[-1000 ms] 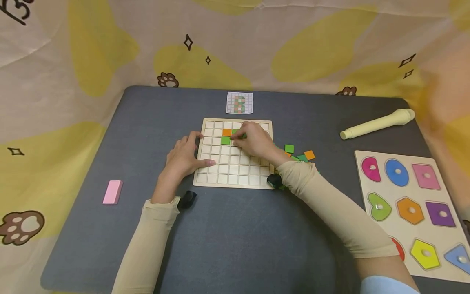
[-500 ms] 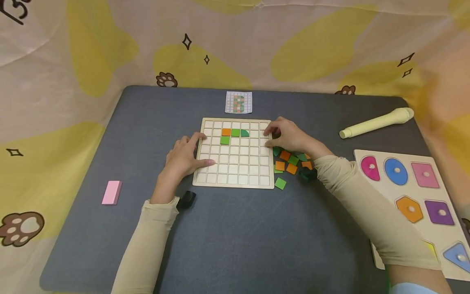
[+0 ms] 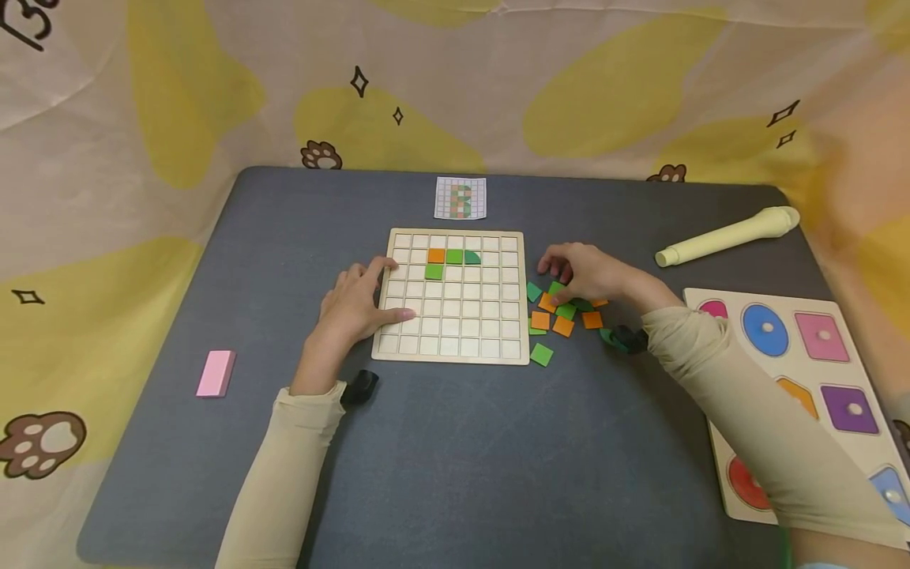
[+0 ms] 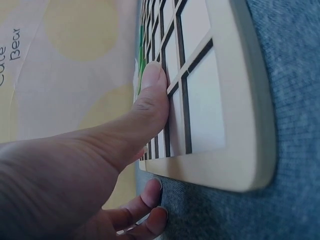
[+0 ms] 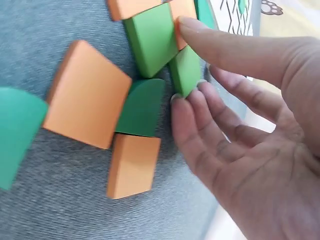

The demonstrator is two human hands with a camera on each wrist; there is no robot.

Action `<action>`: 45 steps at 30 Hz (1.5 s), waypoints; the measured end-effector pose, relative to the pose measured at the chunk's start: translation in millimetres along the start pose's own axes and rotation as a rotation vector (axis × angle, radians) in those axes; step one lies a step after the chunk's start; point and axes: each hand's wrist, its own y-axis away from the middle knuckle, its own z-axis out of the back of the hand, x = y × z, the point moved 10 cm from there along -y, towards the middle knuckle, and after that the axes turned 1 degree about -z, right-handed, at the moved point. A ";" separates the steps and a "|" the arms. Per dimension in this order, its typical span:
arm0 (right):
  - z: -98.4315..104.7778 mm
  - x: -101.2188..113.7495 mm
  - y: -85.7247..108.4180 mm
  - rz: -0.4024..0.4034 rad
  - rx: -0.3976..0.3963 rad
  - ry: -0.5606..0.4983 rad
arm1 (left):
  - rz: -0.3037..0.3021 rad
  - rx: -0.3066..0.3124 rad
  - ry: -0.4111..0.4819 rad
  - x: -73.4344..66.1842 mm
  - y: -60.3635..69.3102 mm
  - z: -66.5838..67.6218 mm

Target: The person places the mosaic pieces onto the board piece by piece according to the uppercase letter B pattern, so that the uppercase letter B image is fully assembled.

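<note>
A light wooden grid board [image 3: 469, 325] lies mid-table. In its upper part sit an orange square tile [image 3: 436, 256], two green square tiles [image 3: 454, 256] and a dark green rounded tile [image 3: 472, 258]. My left hand [image 3: 348, 304] steadies the board's left side, its thumb [image 4: 155, 85] resting on the face and its other fingers at the edge. Over the loose tiles right of the board, my right hand [image 3: 590, 273] has thumb and fingers spread. In the right wrist view its thumb tip touches an orange tile [image 5: 182, 10]; its fingertips meet a green tile [image 5: 186, 70].
A small card [image 3: 460, 197] with a coloured grid pattern lies behind the board. Far right are a cream microphone-shaped object [image 3: 725, 237] and a knobbed shape puzzle [image 3: 810, 387], partly under my right forearm. A pink block [image 3: 216, 374] lies on the left.
My right hand has left the board and moved right to the loose tiles. The dark green rounded tile, previously mostly covered by that hand, now shows in the grid. My left hand stays put.
</note>
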 end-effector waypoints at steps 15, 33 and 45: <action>-12.8 2.9 8.9 0.052 -0.022 -0.022 | -0.004 -0.005 0.004 3.4 1.1 0.3; 4.1 15.6 5.6 0.067 -0.115 0.010 | -0.013 -0.004 0.011 1.2 0.3 -0.5; 3.0 33.9 -21.4 0.077 -0.366 -0.225 | -0.007 0.003 0.007 0.7 0.8 -0.9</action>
